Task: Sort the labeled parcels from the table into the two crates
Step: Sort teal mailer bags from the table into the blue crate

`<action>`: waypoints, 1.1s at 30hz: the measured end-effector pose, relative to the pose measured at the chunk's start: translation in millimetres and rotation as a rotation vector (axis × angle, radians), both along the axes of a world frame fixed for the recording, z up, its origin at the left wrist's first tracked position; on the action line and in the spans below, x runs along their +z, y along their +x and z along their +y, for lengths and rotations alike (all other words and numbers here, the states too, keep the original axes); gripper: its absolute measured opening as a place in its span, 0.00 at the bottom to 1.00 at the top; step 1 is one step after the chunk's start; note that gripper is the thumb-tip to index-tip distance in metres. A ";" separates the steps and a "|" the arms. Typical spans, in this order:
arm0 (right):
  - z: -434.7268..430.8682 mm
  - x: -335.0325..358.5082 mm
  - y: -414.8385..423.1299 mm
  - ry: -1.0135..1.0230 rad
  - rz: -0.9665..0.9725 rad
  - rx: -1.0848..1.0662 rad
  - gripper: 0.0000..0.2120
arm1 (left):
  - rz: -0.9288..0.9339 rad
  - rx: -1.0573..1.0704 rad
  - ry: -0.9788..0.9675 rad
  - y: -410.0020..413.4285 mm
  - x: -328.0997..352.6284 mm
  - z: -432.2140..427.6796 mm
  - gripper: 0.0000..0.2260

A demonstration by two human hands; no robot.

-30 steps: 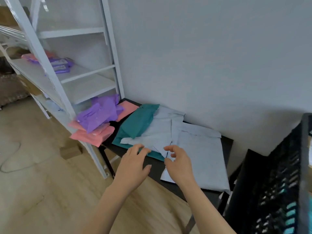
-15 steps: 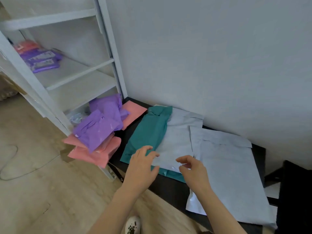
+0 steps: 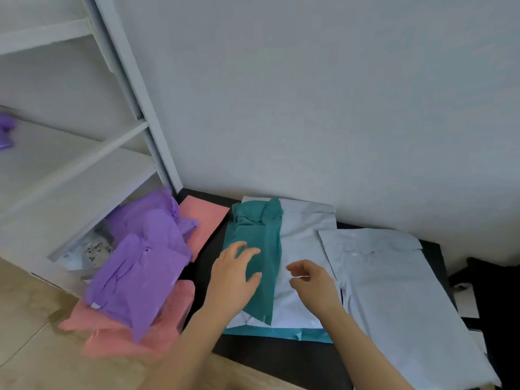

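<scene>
Reaching for teal parcel (image 3: 259,243) on desk (image 3: 281,358), nothing lifted.
Purple parcels (image 3: 140,266) on pink parcels (image 3: 126,333) jut past desk's left edge; a nudge could drop them. Left hand (image 3: 233,280) grip spread on teal parcel; right hand (image 3: 312,282) grip apart, loosely curled, empty, over grey parcel (image 3: 301,249) beneath; both bags may drag together. No crates in view.

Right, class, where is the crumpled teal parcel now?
Head view: the crumpled teal parcel lies centre-left, under the left hand, overlapping a grey parcel to its right.

Smooth plastic parcels (image 3: 394,291) lie on a matt black table (image 3: 281,353).
</scene>
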State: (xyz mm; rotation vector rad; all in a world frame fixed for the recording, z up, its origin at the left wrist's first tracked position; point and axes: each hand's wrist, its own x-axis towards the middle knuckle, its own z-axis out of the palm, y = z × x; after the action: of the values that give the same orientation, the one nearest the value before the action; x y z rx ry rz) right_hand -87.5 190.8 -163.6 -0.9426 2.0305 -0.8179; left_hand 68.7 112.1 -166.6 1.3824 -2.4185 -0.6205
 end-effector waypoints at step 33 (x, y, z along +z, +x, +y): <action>-19.0 20.8 0.2 -0.149 -0.628 -0.317 0.14 | 0.690 0.303 0.584 -30.7 20.3 -16.3 0.21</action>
State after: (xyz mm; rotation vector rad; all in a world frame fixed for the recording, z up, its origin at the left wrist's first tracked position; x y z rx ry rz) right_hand -87.3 171.7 -142.8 -0.3608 1.5887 -1.2663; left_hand 38.0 95.8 -146.3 1.3709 -1.5033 -1.4984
